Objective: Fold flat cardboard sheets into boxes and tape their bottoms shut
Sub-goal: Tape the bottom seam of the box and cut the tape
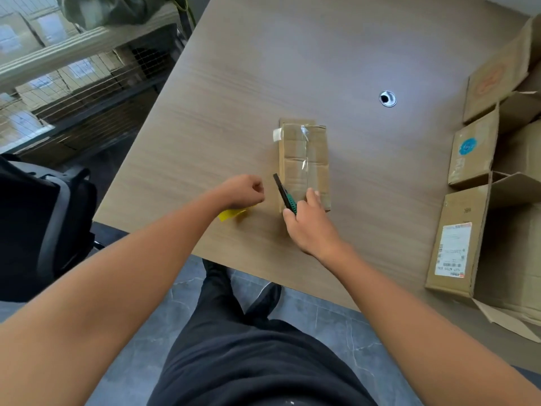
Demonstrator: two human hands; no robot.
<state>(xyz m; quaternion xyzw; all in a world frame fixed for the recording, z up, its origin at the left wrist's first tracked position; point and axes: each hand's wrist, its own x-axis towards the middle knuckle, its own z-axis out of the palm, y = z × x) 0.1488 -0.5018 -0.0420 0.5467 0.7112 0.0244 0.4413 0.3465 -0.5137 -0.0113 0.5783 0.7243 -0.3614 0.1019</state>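
A: Any writing?
B: White shipping label (pixel 452 250) on the side box (pixel 465 206), print unreadable (blue sticker (pixel 467 146) beyond).
A: Grips?
B: Right hand (pixel 310 227) pinches the green cutter (pixel 285 194) just beside the taped box (pixel 304 159), mid-table (pixel 263 68); left hand (pixel 243 191) fisted, holding nothing, apart.

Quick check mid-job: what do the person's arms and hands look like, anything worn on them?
The left arm and right arm are bare to the frame edge, with no sleeves in view. The left hand and right hand are ungloved; no watch, wristband or ring shows on the visible sides.
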